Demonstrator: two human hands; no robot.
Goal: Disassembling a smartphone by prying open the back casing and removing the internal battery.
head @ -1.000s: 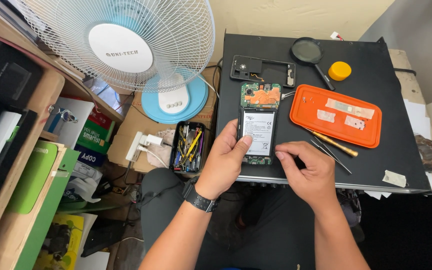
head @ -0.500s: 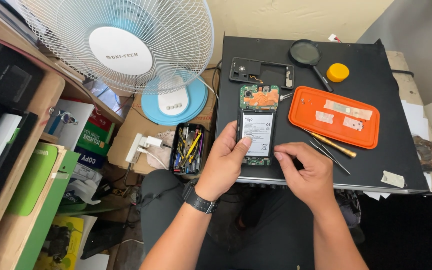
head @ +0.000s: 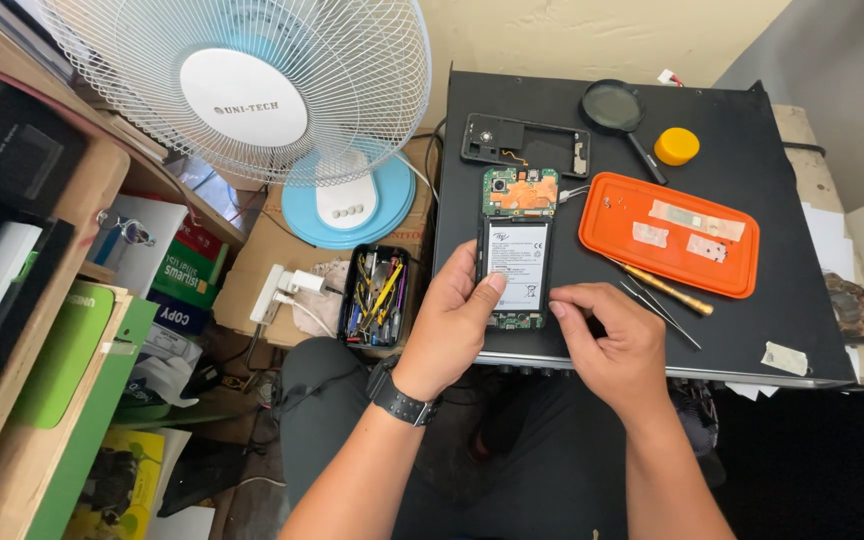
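Little has shifted: our left hand (head: 457, 315) still grips the opened black phone (head: 517, 250); right hand (head: 607, 335) pinches closed at its lower edge, mid-disassembly.

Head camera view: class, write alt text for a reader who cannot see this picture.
Two hands work on an opened phone lying on a black table: the left hand grips its left edge, the right hand touches its lower right corner. An orange tray, magnifying glass, yellow cap and black phone frame lie nearby; a white fan stands left.

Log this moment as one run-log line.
left hand: grips opened phone edge | right hand: fingers pinched at phone's lower end | orange tray: right of phone
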